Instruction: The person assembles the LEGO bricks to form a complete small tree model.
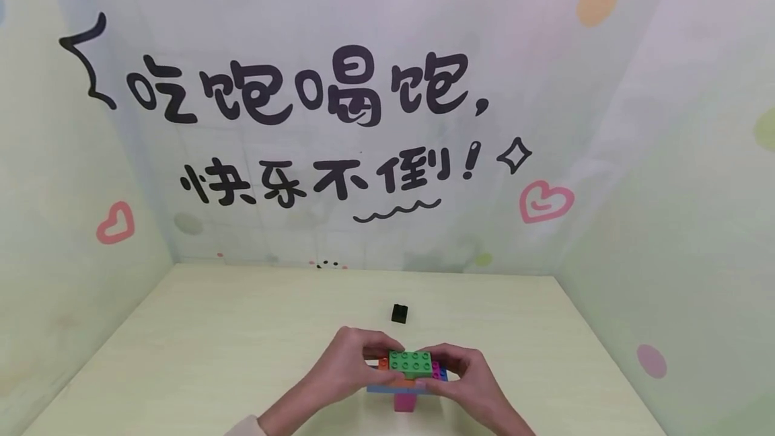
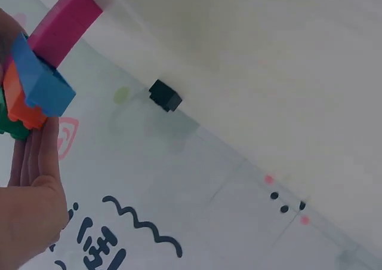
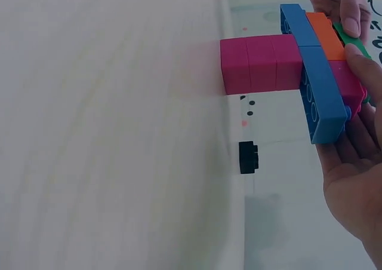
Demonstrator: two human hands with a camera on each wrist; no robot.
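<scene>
- Both angled inward: left hand, right hand; thumbs front, fingers behind, pinching ends of brick stack.
- Stack upright, green brick on top; black brick beyond, nearer tabletop far edge.

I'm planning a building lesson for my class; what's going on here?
A person's left grip and right grip hold a green rectangular plastic brick on top of a stack; whether it is fully pressed down is unclear. Beneath are an orange plastic brick and a magenta plastic brick side by side, then a blue plastic layer over a magenta plastic column. A small black plastic brick sits apart on the pale table, beyond both grips.
</scene>
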